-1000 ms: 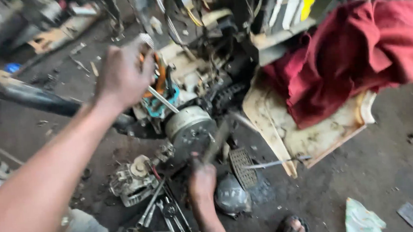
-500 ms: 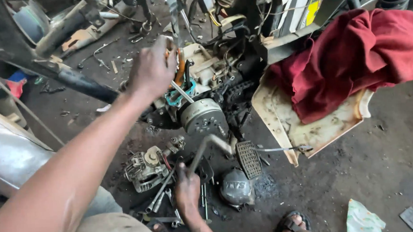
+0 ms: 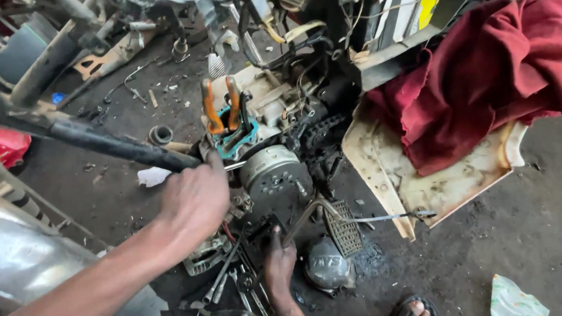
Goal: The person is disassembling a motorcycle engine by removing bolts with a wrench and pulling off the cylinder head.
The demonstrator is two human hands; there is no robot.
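My left hand (image 3: 193,201) is closed beside the grimy motorcycle engine (image 3: 272,171), with a thin silver tool shaft (image 3: 235,166) poking from my fingers toward the round engine cover. Orange-handled pliers (image 3: 220,106) stand upright in the teal-edged opening on top of the engine, free of my hand. Lower down, my right hand (image 3: 279,261) grips the bottom end of a bent metal lever (image 3: 309,215) that reaches up beside the engine. Spanners and other hand tools (image 3: 239,282) lie on the floor under that hand.
A red cloth (image 3: 481,70) drapes over a dirty cream panel (image 3: 423,182) at right. A ribbed foot pedal (image 3: 345,228) and a loose round cover (image 3: 325,271) lie below the engine. A black tube (image 3: 107,144) crosses at left. A sandalled foot (image 3: 417,311) shows at the bottom.
My left hand has let go of the orange pliers and dropped down to the engine's left side. The pliers stay standing. My right hand has stayed on the lever.
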